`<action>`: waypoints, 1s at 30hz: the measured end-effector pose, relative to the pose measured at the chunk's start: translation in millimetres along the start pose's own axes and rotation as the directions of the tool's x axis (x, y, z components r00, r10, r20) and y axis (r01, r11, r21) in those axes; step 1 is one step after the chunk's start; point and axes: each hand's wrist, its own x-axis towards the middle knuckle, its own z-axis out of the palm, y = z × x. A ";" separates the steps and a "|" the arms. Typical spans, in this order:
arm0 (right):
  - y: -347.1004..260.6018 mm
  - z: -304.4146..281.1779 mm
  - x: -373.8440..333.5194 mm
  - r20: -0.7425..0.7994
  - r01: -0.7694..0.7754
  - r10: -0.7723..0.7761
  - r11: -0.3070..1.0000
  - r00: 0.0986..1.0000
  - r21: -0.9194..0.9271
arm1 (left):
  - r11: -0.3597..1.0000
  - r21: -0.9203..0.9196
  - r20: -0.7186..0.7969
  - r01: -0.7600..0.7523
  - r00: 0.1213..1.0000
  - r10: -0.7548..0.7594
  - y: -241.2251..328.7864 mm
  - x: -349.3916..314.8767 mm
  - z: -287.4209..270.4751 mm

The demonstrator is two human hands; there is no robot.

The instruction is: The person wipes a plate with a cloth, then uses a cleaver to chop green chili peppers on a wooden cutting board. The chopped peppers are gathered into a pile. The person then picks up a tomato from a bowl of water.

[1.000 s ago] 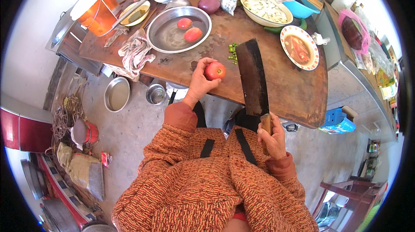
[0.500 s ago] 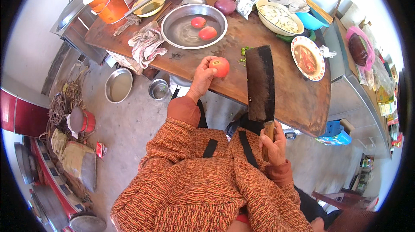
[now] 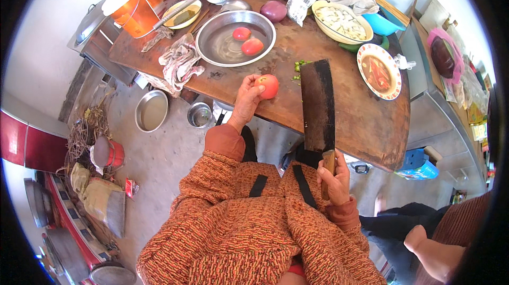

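Note:
My left hand [image 3: 245, 101] grips a red tomato [image 3: 267, 86] at the near edge of the wooden table [image 3: 366, 131]. My right hand [image 3: 335, 180] is wrapped round the wooden handle of a cleaver [image 3: 317, 105]; its broad dark blade points away from me over the table edge, apart from the tomato. Beyond my left hand stands a metal basin [image 3: 205, 51] of water with two more tomatoes [image 3: 252, 47] in it. Chopped green bits [image 3: 298, 67] lie by the blade's far end, partly behind it.
Right of the blade sits a patterned plate [image 3: 365, 79] with red pieces in liquid. Farther back are a bowl of pale cut pieces [image 3: 339, 22], a purple round vegetable [image 3: 273, 11] and an orange bucket [image 3: 139, 14]. Crumpled cloth [image 3: 180, 62] lies left. Another person's arm [image 3: 437, 256] is at lower right.
Another person's arm and dark-clothed legs have come further into view at the lower right. The view has shifted slightly; both hands keep their hold on the tomato and cleaver.

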 end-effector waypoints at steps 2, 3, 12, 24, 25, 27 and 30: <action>-1.9 -0.5 -1.8 -0.015 -0.011 0.011 1.000 1.000 -0.013 | 0.997 0.066 -0.041 0.034 0.999 -0.031 2.1 0.8 5.4; -3.4 0.0 -1.4 -0.016 -0.015 0.015 1.000 1.000 -0.019 | 0.994 0.101 -0.064 0.045 0.997 -0.039 4.9 1.3 7.7; -9.2 0.3 -4.0 -0.027 -0.009 0.008 0.999 1.000 -0.037 | 0.844 0.484 0.031 -0.233 0.968 0.249 39.2 5.5 25.6; -10.2 -0.4 1.5 -0.058 -0.026 0.025 0.999 0.998 -0.020 | -0.264 0.952 -0.080 0.156 0.958 0.276 114.6 96.5 -49.5; -12.2 0.5 1.3 -0.071 -0.031 0.030 0.999 0.997 -0.017 | -0.328 0.937 -0.039 0.122 0.967 0.250 113.7 100.2 -50.3; -12.4 -0.3 2.5 -0.081 -0.038 0.036 0.999 0.996 -0.013 | -0.449 0.892 0.041 0.051 0.981 0.192 112.0 107.0 -50.1; -9.7 -3.9 4.1 -0.084 -0.039 0.038 0.999 0.996 -0.006 | -0.551 0.835 0.033 0.019 0.996 0.085 106.7 131.9 -61.0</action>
